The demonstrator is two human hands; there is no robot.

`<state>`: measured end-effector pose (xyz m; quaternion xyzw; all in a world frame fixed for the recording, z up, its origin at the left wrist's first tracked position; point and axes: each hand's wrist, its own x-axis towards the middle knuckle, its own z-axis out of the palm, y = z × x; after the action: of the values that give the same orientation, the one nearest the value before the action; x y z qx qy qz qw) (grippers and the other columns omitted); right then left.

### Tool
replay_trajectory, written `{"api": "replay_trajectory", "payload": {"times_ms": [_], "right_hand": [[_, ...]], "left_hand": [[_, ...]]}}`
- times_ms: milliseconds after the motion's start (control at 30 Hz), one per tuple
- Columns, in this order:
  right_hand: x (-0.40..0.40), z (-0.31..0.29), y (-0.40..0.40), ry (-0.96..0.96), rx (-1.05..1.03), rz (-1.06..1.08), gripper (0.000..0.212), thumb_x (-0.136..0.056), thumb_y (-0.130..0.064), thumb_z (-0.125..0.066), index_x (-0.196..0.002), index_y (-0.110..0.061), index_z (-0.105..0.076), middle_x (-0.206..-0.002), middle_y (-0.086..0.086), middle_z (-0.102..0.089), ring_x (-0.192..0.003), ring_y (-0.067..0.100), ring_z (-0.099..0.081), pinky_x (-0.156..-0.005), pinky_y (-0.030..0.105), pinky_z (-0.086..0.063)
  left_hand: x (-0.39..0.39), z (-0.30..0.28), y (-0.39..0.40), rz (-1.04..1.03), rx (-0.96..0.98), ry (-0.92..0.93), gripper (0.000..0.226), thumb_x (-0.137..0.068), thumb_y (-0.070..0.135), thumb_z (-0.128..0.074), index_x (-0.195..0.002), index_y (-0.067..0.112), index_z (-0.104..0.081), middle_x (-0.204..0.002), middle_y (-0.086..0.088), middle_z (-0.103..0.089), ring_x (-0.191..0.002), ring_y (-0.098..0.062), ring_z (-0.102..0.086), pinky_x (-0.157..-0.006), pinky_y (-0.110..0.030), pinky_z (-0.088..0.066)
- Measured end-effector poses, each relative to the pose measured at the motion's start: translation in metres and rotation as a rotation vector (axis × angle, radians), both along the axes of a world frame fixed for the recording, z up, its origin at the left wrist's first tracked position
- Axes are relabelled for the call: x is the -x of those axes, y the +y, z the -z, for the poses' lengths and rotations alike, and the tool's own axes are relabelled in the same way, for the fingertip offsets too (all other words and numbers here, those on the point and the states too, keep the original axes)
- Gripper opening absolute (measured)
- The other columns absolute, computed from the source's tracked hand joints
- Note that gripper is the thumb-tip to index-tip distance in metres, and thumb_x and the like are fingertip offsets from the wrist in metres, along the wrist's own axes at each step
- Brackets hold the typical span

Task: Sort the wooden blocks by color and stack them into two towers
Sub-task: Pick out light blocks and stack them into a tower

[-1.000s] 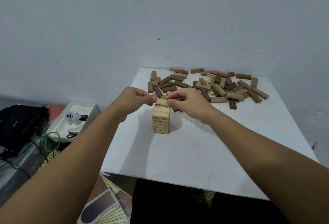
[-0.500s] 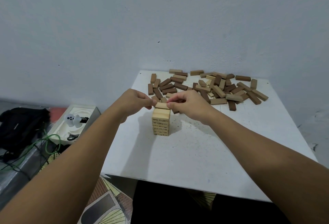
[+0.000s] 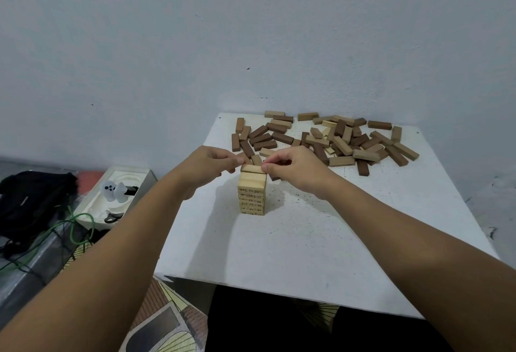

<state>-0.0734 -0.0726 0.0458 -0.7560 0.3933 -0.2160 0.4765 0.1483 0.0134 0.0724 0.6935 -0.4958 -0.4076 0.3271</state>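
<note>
Pale rectangular wooden block [image 3: 252,169] sits atop the light tower [image 3: 251,193], pinched endwise by left hand [image 3: 208,166] and right hand [image 3: 297,168], each grip grasping it.

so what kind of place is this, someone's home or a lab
Most likely a room in a home, not a lab: a small white table pushed into the corner of a plain painted wall, with a black bag and a patterned mat on the floor beside it.

Both hands [image 3: 252,166] pinching pale block [image 3: 251,168] atop tower [image 3: 251,193]; loose blocks [image 3: 329,139] behind
</note>
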Motion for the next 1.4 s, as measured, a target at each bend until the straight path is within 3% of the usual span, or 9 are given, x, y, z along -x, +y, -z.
{"api": "replay_trajectory", "payload": {"times_ms": [133, 300, 433, 600, 867, 1067, 1167, 1300, 1400], "right_hand": [[0.000, 0.001, 0.002, 0.010, 0.014, 0.004, 0.007, -0.092, -0.034, -0.076, -0.095, -0.029, -0.081, -0.091, -0.007, -0.077, -0.094, 0.022, -0.072, -0.093, 0.048, -0.058], [0.002, 0.000, 0.002, 0.010, 0.014, 0.006, 0.007, -0.092, -0.034, -0.076, -0.094, -0.029, -0.081, -0.092, -0.002, -0.077, -0.095, 0.026, -0.072, -0.093, 0.052, -0.058], [0.002, 0.001, 0.002, 0.016, 0.016, 0.011, 0.007, -0.092, -0.036, -0.076, -0.094, -0.030, -0.081, -0.092, 0.000, -0.077, -0.094, 0.026, -0.072, -0.092, 0.053, -0.058], [0.003, 0.001, 0.003, 0.017, 0.013, 0.013, 0.008, -0.092, -0.037, -0.076, -0.095, -0.031, -0.081, -0.092, -0.001, -0.077, -0.094, 0.024, -0.072, -0.092, 0.050, -0.058], [0.003, -0.001, 0.006, 0.030, 0.011, 0.020, 0.009, -0.092, -0.040, -0.074, -0.094, -0.033, -0.080, -0.092, -0.001, -0.076, -0.095, 0.026, -0.071, -0.087, 0.051, -0.058], [0.007, 0.000, 0.005, 0.013, 0.009, 0.036, 0.011, -0.094, -0.040, -0.072, -0.096, -0.031, -0.079, -0.094, 0.000, -0.077, -0.096, 0.023, -0.072, -0.094, 0.051, -0.057], [0.011, -0.001, 0.004, 0.003, 0.009, 0.046, 0.012, -0.095, -0.041, -0.071, -0.096, -0.031, -0.078, -0.092, -0.002, -0.076, -0.092, 0.019, -0.071, -0.093, 0.043, -0.059], [0.019, 0.002, -0.001, 0.022, 0.054, 0.091, 0.015, -0.099, -0.042, -0.065, -0.101, -0.032, -0.076, -0.077, -0.018, -0.065, -0.068, -0.004, -0.056, -0.069, 0.023, -0.045], [0.032, 0.009, -0.012, 0.097, 0.169, 0.134, 0.023, -0.099, -0.045, -0.062, -0.113, -0.031, -0.072, -0.098, -0.017, -0.067, -0.085, -0.001, -0.059, -0.073, 0.023, -0.043]], "left_hand": [[-0.001, 0.003, -0.001, -0.007, 0.018, 0.000, 0.013, -0.097, 0.029, -0.072, -0.100, 0.024, -0.084, -0.086, 0.007, -0.069, -0.065, 0.007, -0.055, -0.075, -0.021, -0.043], [-0.002, 0.007, -0.003, 0.005, 0.023, 0.017, 0.010, -0.094, 0.027, -0.076, -0.096, 0.025, -0.085, -0.107, -0.009, -0.075, -0.090, -0.011, -0.057, -0.078, -0.024, -0.042], [-0.002, 0.009, -0.003, 0.009, 0.021, 0.039, 0.010, -0.094, 0.022, -0.075, -0.098, 0.023, -0.084, -0.101, 0.003, -0.078, -0.089, -0.009, -0.059, -0.076, -0.022, -0.042], [-0.003, 0.010, -0.003, 0.013, 0.017, 0.034, 0.010, -0.094, 0.025, -0.076, -0.098, 0.024, -0.085, -0.112, -0.011, -0.074, -0.089, -0.011, -0.057, -0.078, -0.023, -0.042], [-0.005, 0.011, -0.004, 0.009, 0.014, 0.046, 0.010, -0.094, 0.026, -0.076, -0.098, 0.025, -0.085, -0.099, -0.011, -0.073, -0.086, -0.011, -0.055, -0.078, -0.025, -0.042], [-0.003, 0.010, -0.005, 0.013, 0.001, 0.040, 0.011, -0.094, 0.028, -0.075, -0.098, 0.025, -0.085, -0.086, 0.007, -0.071, -0.079, -0.003, -0.056, -0.079, -0.025, -0.042], [-0.004, 0.008, -0.004, 0.000, 0.004, 0.032, 0.013, -0.095, 0.031, -0.074, -0.100, 0.025, -0.084, -0.083, 0.011, -0.070, -0.072, 0.001, -0.055, -0.080, -0.024, -0.043], [-0.002, 0.001, -0.006, -0.084, 0.050, 0.035, 0.020, -0.096, 0.043, -0.071, -0.101, 0.026, -0.082, -0.093, 0.003, -0.069, -0.085, -0.015, -0.053, -0.081, -0.026, -0.044], [0.015, -0.012, -0.017, -0.086, 0.113, -0.079, 0.032, -0.102, 0.047, -0.059, -0.103, 0.021, -0.078, -0.095, 0.002, -0.068, -0.083, -0.010, -0.055, -0.078, -0.024, -0.044]]}}
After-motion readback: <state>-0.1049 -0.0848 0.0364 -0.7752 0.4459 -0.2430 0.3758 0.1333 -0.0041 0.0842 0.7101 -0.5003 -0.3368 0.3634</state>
